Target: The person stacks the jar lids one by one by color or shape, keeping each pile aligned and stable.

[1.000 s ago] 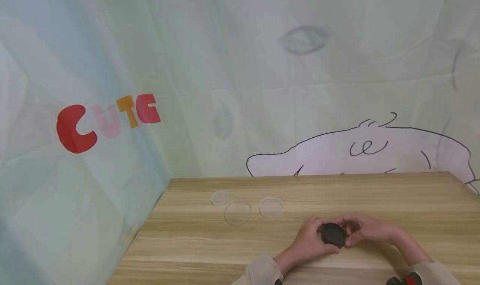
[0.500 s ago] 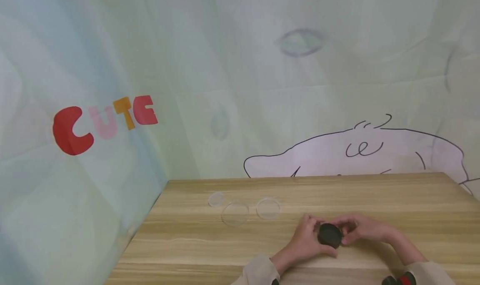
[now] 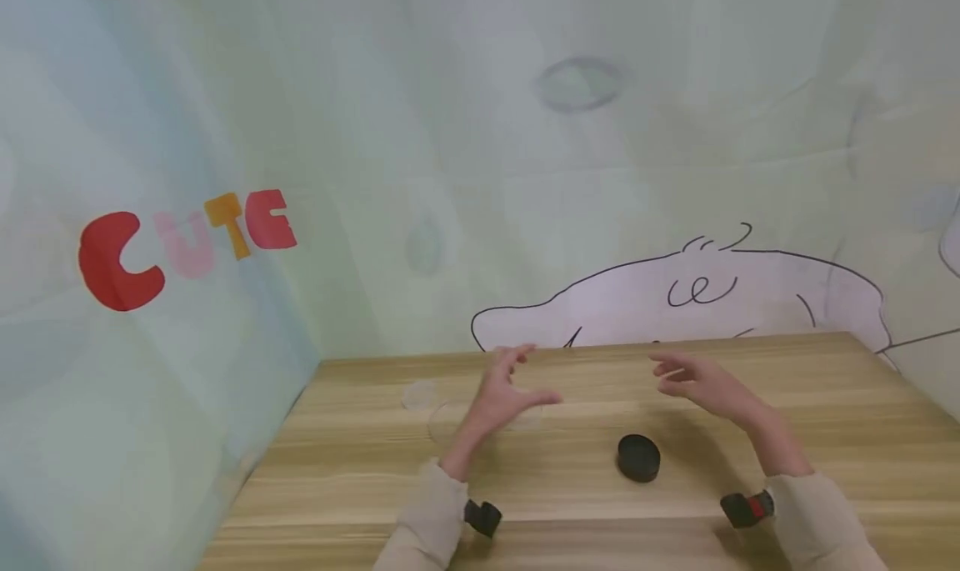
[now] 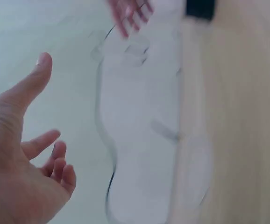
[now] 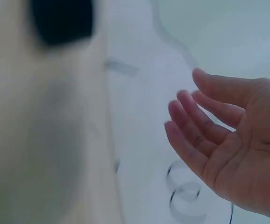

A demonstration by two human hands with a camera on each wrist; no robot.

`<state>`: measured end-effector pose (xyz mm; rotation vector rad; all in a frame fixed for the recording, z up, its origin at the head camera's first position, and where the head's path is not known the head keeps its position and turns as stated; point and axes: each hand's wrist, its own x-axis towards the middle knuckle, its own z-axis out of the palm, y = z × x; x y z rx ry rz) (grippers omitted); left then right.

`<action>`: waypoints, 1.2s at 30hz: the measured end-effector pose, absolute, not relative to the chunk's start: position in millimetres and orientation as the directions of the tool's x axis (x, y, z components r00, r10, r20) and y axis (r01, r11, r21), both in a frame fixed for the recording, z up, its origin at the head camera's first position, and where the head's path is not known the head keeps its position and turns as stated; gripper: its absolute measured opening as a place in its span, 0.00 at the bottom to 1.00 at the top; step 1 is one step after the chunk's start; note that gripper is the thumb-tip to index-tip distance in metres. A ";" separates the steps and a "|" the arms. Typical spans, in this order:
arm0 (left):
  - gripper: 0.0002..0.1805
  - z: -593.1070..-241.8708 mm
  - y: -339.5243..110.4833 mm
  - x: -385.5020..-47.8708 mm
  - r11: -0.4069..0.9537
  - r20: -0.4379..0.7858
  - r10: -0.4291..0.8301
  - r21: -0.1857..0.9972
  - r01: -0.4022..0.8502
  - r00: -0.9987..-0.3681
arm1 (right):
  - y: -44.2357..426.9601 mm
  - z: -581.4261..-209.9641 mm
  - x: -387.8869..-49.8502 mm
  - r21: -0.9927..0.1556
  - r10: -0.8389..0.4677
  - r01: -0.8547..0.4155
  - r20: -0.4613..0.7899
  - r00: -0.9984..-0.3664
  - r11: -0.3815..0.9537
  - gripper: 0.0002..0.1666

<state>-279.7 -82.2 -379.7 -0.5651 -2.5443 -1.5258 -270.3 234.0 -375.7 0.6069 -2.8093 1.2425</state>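
A round black case [image 3: 639, 458], like a short cylinder, lies on the wooden table [image 3: 570, 538] between the two forearms. My left hand [image 3: 506, 394] is raised over the table with thumb and fingers spread, holding nothing; in the left wrist view the same hand [image 4: 27, 149] shows an unfilled palm. To the right and beyond the case, my right hand [image 3: 705, 383] hovers with loosely bent fingers. In the right wrist view this hand [image 5: 233, 144] also holds nothing. Clear round discs lie beneath and left of my left hand: a small disc [image 3: 418, 394] and a larger disc [image 3: 444, 423].
Another clear disc [image 3: 527, 417] is partly hidden by my left hand. Behind the table hangs a printed cloth backdrop [image 3: 420, 137] with coloured letters and a line-drawn figure. Each wrist wears a black device, the left device [image 3: 483, 518] and the right device [image 3: 746, 509].
Both hands have let go of the black case and moved up and apart, the left one toward the clear discs. The case now rests alone on the table. The head view has shifted slightly.
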 end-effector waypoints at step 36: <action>0.33 -434.3 -281.6 -297.4 0.298 -0.101 0.329 0.955 0.002 -0.939 | -23.2 -429.4 -297.9 -0.942 -0.336 -0.117 0.005 -0.942 0.313 0.53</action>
